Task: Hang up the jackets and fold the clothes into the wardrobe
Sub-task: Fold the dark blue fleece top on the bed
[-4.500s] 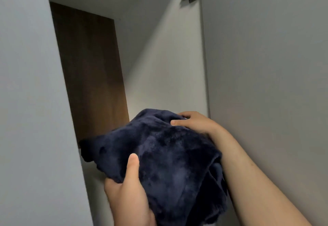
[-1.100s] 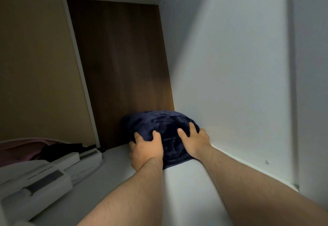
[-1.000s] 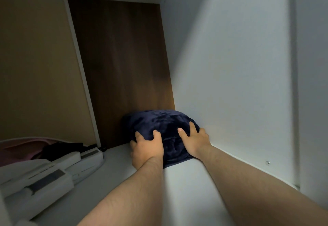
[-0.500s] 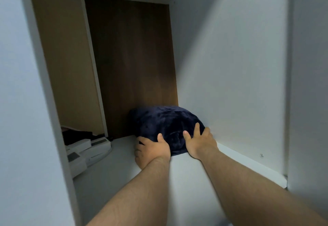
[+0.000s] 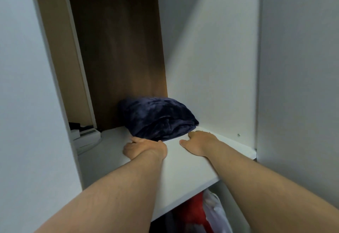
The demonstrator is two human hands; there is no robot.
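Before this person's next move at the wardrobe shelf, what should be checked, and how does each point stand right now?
1. Dark blue bundle fully on the shelf: ok, it sits in the back right corner.
2. Bundle neatly folded: not ok, it is a rounded lump with loose folds in front.
3. Right hand free: ok, it rests on the shelf by the bundle's corner, holding nothing.
4. Left hand free: cannot tell, its fingers are hidden at the bundle's front edge.
5. Red cloth below the shelf hung up: cannot tell.
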